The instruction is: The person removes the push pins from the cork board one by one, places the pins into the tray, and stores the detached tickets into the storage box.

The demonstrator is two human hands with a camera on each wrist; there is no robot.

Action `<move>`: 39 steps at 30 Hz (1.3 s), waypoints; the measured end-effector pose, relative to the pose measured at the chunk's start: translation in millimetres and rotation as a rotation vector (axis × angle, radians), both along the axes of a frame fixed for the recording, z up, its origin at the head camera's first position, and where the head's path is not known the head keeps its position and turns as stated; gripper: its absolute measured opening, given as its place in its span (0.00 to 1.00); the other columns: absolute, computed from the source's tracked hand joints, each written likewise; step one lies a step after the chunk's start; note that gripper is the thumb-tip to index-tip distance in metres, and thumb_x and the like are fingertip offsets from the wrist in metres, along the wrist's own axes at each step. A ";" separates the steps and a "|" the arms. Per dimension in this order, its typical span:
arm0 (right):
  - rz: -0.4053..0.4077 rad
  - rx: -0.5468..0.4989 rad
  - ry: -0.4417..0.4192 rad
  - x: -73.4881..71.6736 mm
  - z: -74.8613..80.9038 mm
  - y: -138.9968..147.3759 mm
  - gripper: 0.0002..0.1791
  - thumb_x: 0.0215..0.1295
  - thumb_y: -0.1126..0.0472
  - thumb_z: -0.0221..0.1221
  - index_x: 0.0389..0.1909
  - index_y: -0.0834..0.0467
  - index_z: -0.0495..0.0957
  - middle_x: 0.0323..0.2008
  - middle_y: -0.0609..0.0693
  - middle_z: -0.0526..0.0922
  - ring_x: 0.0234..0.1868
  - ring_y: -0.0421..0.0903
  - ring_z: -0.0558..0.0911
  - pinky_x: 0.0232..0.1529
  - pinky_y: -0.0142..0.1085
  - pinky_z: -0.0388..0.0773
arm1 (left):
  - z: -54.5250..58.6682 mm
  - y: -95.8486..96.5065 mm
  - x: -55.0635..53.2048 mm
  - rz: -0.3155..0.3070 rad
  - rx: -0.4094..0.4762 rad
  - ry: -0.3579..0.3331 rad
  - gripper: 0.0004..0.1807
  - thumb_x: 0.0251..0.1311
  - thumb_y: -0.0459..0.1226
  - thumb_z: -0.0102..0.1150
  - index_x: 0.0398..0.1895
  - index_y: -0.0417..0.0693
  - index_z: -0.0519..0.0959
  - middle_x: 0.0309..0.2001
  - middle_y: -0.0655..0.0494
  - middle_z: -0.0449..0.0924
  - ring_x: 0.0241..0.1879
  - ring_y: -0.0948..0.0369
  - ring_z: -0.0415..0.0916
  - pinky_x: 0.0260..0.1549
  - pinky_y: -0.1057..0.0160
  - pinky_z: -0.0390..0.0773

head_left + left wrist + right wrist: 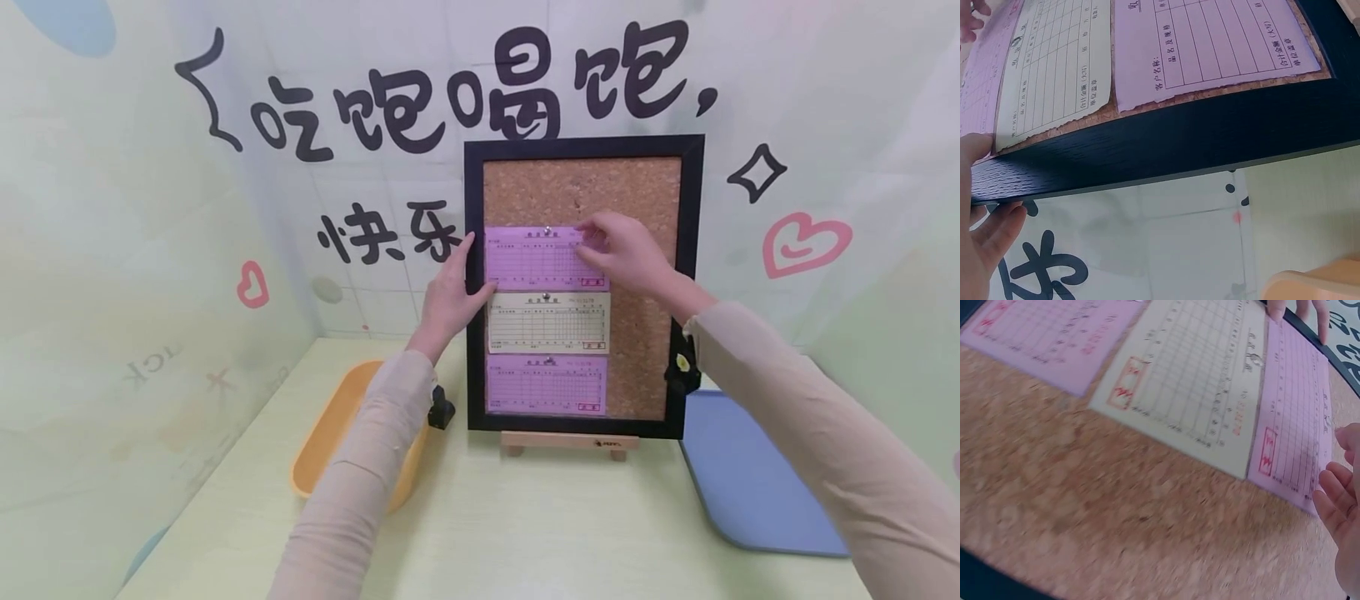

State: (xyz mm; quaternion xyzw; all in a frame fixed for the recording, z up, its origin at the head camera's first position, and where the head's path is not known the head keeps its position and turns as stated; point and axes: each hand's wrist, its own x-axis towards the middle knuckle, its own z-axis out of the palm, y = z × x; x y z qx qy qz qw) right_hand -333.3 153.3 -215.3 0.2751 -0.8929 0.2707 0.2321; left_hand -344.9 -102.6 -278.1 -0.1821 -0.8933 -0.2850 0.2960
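A black-framed cork board [645,333] stands upright on a small wooden easel [570,442]. Three slips are pinned to it in a column: a purple upper slip [525,258], a cream middle slip [551,325] and a purple lower slip [547,386]. My left hand [448,302] grips the left side of the black frame [1147,140], thumb at the front and fingers behind. My right hand [624,250] is at the right end of the upper slip, with loosely bent fingers [1335,494] over its edge. A silver pushpin [547,231] sits at that slip's top middle.
An orange tray [303,475] lies on the table left of the board, partly behind the left forearm. On the right is a blue tray [750,467], partly covered by the right sleeve. Behind the board rises a wall [375,50] with black lettering.
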 end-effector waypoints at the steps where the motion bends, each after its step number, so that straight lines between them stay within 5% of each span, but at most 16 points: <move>1: 0.000 -0.003 0.001 -2.4 1.2 -2.3 0.14 0.61 0.62 0.56 0.46 0.63 0.75 0.37 0.54 0.77 0.37 0.47 0.74 0.39 0.39 0.72 | 0.2 -0.1 0.0 0.000 0.001 -0.004 0.41 0.54 0.41 0.60 0.69 0.49 0.50 0.66 0.49 0.59 0.56 0.50 0.67 0.53 0.54 0.69; 9: 0.020 -0.022 0.053 -18.6 3.9 -18.3 0.09 0.60 0.65 0.55 0.38 0.65 0.77 0.31 0.55 0.76 0.31 0.47 0.73 0.33 0.36 0.68 | 1.2 -0.8 0.7 0.002 -0.011 -0.016 0.41 0.55 0.43 0.60 0.70 0.49 0.50 0.67 0.50 0.58 0.59 0.51 0.65 0.54 0.55 0.68; 20: -0.075 -0.023 0.077 -26.8 4.0 -32.2 0.08 0.59 0.64 0.56 0.37 0.63 0.78 0.30 0.54 0.78 0.30 0.47 0.73 0.33 0.36 0.69 | 2.1 -0.4 1.6 0.003 -0.008 -0.010 0.41 0.55 0.43 0.60 0.70 0.49 0.50 0.66 0.49 0.59 0.56 0.49 0.68 0.51 0.54 0.70; 39: -0.145 -0.006 0.138 -28.6 -2.3 -43.4 0.06 0.59 0.63 0.56 0.35 0.59 0.79 0.28 0.52 0.77 0.29 0.46 0.73 0.31 0.36 0.67 | 0.0 0.0 1.0 0.015 0.004 -0.041 0.41 0.55 0.43 0.59 0.70 0.51 0.51 0.66 0.50 0.58 0.57 0.50 0.67 0.51 0.53 0.70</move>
